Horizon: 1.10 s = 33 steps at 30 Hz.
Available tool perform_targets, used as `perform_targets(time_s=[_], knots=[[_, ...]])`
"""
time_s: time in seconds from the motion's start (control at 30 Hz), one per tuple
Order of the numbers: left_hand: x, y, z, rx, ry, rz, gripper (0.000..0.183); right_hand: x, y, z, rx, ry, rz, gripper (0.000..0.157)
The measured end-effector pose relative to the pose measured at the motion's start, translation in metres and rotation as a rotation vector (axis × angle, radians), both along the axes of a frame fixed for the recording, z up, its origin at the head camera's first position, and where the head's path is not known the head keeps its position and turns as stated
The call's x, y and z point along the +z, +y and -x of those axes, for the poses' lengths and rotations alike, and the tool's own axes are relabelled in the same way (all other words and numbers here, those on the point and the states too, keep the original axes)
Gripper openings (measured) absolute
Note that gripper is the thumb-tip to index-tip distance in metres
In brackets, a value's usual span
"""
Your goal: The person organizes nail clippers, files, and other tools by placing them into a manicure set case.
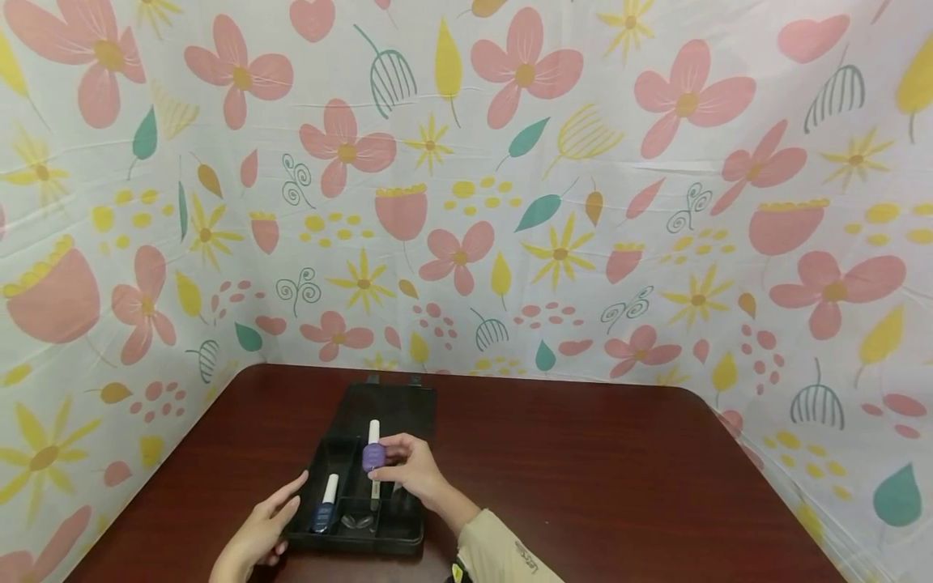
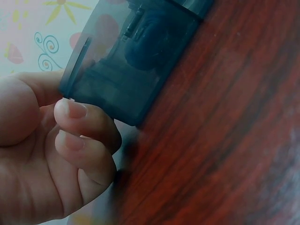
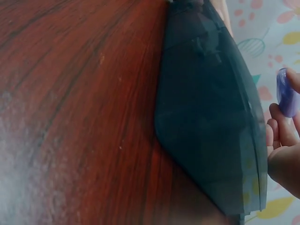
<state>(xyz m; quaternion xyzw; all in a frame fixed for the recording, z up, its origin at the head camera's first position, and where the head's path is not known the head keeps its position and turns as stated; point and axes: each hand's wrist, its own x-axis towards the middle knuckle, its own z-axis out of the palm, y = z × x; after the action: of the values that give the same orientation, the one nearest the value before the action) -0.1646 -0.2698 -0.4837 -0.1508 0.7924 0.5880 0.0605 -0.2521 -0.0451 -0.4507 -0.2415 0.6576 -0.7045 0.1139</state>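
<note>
My right hand (image 1: 415, 470) pinches a purple nail polish bottle (image 1: 373, 456) with a white cap, upright above the open black box (image 1: 397, 534). In the right wrist view the purple bottle (image 3: 287, 96) shows between thumb and fingers, beyond the box's dark translucent side (image 3: 206, 112). At the box's front left corner, my left hand (image 1: 255, 530) holds the edge. The left wrist view shows its curled fingers (image 2: 86, 140) against the box (image 2: 117, 79). A dark blue nail polish bottle (image 1: 325, 506) with a white cap leans in the left compartment.
Inside the box, a slim stick-like item (image 1: 375, 495) stands below the purple bottle, and small clear pieces (image 1: 357, 522) lie in a front compartment. The lid (image 1: 389, 409) lies folded back on the brown table (image 1: 583, 486). Flower-patterned cloth (image 1: 466, 202) hangs behind and at both sides.
</note>
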Motion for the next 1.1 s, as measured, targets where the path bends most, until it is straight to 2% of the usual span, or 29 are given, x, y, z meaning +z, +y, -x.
perform_targets(time_s=[0.13, 0.37, 0.47, 0.53, 0.63, 0.77, 1.1], knots=[[0.0, 0.0, -0.001, -0.005, 0.006, -0.001, 0.045, 0.004, -0.007, -0.006, -0.009, 0.041, 0.01, 0.039], [-0.001, -0.001, -0.002, -0.012, 0.027, -0.008, 0.045, 0.009, -0.021, -0.009, 0.015, 0.005, 0.07, 0.041], [-0.002, -0.001, -0.001, -0.008, 0.036, -0.004, 0.045, 0.011, -0.028, -0.011, -0.005, 0.021, 0.049, 0.04], [-0.002, -0.001, -0.002, -0.002, 0.042, 0.001, 0.044, 0.012, -0.033, -0.012, -0.038, 0.04, -0.001, 0.039], [-0.002, -0.001, -0.001, -0.007, 0.038, 0.003, 0.044, 0.001, -0.043, -0.007, -0.097, 0.093, -0.102, 0.038], [-0.001, -0.001, -0.002, -0.009, 0.035, 0.007, 0.044, -0.017, -0.053, 0.001, -0.137, 0.175, -0.206, 0.039], [-0.002, -0.001, -0.001, -0.021, 0.073, -0.001, 0.045, -0.02, -0.065, -0.001, -0.219, 0.306, -0.378, 0.038]])
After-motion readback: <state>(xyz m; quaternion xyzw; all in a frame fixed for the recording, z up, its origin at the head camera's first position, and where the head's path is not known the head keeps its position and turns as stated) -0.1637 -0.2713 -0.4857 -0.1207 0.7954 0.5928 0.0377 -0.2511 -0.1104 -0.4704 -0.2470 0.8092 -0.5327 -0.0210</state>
